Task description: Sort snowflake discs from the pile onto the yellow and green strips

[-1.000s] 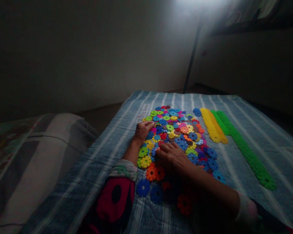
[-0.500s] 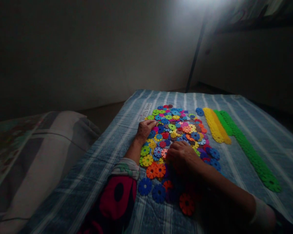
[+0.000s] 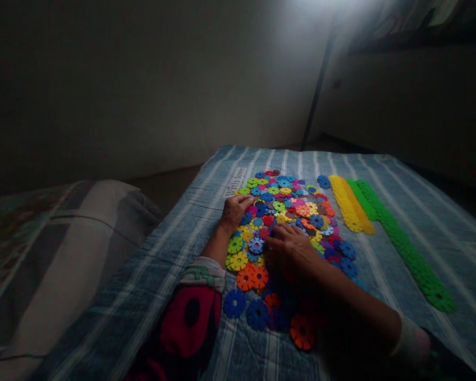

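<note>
A spread of colourful notched plastic discs point(image 3: 278, 205), flower-like with a hole in the middle, lies loose and overlapping on a striped blue cloth. At the left edge of this spread rests my left hand point(image 3: 233, 211), its thumb and fingers pressed together; what they hold, if anything, is too small to make out. My right hand point(image 3: 291, 247) is over the middle of the discs, palm down with bent fingers touching them. Its fingertips are partly hidden in shadow. Just left of those fingers lies a light purple disc point(image 3: 256, 245), with orange discs point(image 3: 246, 278) nearer to me.
To the right lie overlapping rows of yellow discs point(image 3: 344, 206) and green discs point(image 3: 404, 248), with a blue disc point(image 3: 323, 182) by the yellow row's far end. A grey and white cloth-covered surface point(image 3: 83, 243) stands at the left. A wall point(image 3: 143, 90) rises behind.
My right hand has shifted slightly left and away from me, covering a pink disc that showed beside it before. My left hand has stayed nearly in place.
</note>
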Demonstrator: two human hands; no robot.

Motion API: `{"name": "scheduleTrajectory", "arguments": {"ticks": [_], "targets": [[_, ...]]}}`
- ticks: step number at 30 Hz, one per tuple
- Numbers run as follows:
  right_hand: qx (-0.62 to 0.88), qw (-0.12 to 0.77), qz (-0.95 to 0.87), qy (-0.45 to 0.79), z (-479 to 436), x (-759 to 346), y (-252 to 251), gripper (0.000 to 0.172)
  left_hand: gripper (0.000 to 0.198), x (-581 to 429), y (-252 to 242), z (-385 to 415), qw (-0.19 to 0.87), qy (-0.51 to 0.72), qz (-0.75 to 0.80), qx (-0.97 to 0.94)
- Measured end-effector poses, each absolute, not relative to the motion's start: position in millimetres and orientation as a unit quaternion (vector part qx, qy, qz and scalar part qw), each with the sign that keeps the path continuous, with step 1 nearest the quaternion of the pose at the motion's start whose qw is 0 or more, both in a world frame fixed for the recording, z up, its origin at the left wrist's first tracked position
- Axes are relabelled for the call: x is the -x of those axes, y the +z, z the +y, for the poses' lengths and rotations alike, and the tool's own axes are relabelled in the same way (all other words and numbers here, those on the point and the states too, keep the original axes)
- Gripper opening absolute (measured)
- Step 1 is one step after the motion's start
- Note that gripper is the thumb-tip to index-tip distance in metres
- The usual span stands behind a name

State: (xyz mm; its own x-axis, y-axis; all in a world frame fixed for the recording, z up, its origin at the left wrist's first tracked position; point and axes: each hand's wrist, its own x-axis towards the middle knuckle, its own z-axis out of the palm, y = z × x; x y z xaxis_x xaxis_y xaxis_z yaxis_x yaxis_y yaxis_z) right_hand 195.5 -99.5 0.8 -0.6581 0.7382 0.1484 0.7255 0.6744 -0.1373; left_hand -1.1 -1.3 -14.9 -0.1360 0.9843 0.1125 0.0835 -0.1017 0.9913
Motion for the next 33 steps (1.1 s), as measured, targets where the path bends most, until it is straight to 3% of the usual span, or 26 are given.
{"name": "scheduleTrajectory", "arguments": {"ticks": [5, 23, 33], "targets": [[0.325, 0.107, -0.939, 0.028, -104, -183, -1, 0.029, 0.039, 1, -14, -2, 0.415, 0.542, 0.519, -0.514], [0.442, 0.078, -0.893, 0.028, -73, -135, 9, 0.025, 0.039, 0, -8, -3, 0.419, 0.540, 0.524, -0.509], [0.438, 0.165, -0.882, 0.060, -71, -151, 16, 0.019, 0.045, 4, -7, 5, 0.410, 0.535, 0.541, -0.503]]}}
